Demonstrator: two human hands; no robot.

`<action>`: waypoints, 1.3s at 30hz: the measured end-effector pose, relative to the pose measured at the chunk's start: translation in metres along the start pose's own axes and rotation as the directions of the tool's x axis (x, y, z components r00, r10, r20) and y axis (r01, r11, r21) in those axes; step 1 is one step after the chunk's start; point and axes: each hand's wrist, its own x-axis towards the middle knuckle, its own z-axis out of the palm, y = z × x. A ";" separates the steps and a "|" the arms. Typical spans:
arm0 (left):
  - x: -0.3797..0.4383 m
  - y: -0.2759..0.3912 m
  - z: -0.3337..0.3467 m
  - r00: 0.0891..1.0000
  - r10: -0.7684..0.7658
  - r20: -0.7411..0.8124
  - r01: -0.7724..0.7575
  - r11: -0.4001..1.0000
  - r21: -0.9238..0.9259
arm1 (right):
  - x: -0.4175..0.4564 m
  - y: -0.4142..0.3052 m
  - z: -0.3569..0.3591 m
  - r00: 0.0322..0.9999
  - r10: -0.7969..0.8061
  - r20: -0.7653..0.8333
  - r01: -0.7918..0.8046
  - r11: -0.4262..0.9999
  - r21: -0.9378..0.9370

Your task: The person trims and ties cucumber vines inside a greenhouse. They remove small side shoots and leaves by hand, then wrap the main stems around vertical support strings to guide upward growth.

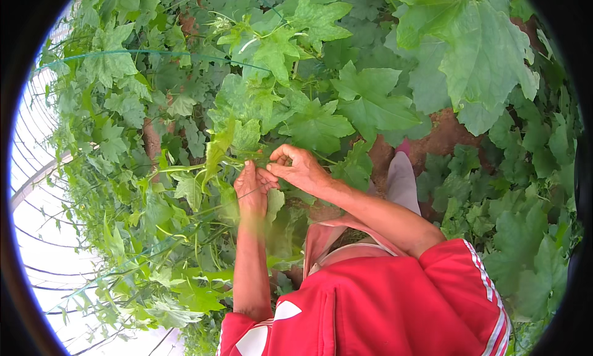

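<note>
My left hand (251, 184) is raised among climbing vines, thumb and fingers pinched on a green vine stem (231, 162). Close beside it on the right, my right hand (296, 167) has its thumb and forefinger brought near each other; whether something thin lies between them cannot be told. A thin dark string (250, 198) passes by my left wrist. Lobed green leaves (316, 124) hang just above both hands, and a yellowish leaf (217, 152) stands upright to the left of my left hand.
A green twine (157, 52) crosses the foliage at upper left. A large leaf (477, 54) hangs at upper right. Reddish soil (442, 136) shows between plants near my foot. Curved greenhouse ribs (39, 180) stand at the far left. More vines surround me.
</note>
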 end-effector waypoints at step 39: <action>-0.006 0.000 0.004 0.989 -0.113 0.099 0.105 0.991 0.078 | 0.115 -0.075 -0.039 0.439 0.385 0.812 -0.109 0.920 -0.377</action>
